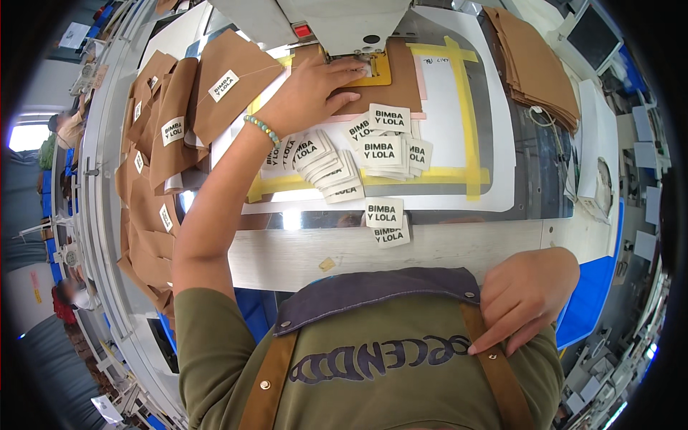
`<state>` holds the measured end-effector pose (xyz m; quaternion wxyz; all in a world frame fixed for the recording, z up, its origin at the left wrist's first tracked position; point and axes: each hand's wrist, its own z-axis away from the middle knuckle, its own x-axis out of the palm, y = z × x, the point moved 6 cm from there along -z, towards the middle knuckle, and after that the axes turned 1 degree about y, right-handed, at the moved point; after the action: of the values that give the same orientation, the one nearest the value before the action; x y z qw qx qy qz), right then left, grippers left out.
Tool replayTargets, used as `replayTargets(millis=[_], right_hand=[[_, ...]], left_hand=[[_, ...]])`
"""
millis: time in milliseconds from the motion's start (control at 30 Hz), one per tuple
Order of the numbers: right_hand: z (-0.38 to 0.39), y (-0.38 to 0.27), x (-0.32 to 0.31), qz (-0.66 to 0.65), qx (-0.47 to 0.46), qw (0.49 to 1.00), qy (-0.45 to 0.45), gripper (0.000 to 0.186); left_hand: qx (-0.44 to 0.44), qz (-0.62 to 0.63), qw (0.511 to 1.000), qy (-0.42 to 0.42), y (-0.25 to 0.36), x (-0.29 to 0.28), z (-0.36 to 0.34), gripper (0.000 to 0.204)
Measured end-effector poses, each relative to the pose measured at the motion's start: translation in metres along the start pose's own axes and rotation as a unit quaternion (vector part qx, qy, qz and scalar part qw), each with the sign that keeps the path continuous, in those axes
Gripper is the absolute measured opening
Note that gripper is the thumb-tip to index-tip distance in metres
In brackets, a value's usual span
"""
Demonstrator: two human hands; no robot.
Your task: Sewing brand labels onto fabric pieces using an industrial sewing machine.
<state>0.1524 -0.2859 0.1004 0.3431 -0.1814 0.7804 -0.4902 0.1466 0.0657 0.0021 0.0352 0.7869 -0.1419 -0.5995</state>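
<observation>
My left hand [313,93], with a beaded bracelet [262,130] at the wrist, reaches under the white sewing machine head [344,29]. Its fingers are stretched out and the thumb stands apart. The fingertips lie at a yellow frame [387,68] on a flat brown piece [408,86]; something whitish shows inside the frame, mostly hidden. Just below this hand, loose piles of white printed labels [382,150] lie on the taped sheet. My right hand [527,294] is by my chest, holding nothing, its index finger extended against a brown apron strap [494,365].
At the left, brown pieces with white labels [172,130] hang over the table edge in a heap. A stack of plain brown pieces [534,64] lies at the far right, beside a screen [591,36]. Yellow tape [473,143] borders the white sheet. Blue bins [591,301] stand below the table.
</observation>
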Motion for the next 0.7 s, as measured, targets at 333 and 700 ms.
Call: replayTargets(millis=[333, 700], right_hand=[[-0.01, -0.001, 0.01, -0.019, -0.005, 0.999, 0.031, 0.044], [-0.001, -0.011, -0.016, 0.182, -0.01, 0.966, 0.182, 0.026]], left_hand=[[-0.063, 0.073, 0.995, 0.013, -0.031, 0.003, -0.006, 0.039], [-0.085, 0.057, 0.994, 0.03, -0.055, -0.021, 0.034, 0.042]])
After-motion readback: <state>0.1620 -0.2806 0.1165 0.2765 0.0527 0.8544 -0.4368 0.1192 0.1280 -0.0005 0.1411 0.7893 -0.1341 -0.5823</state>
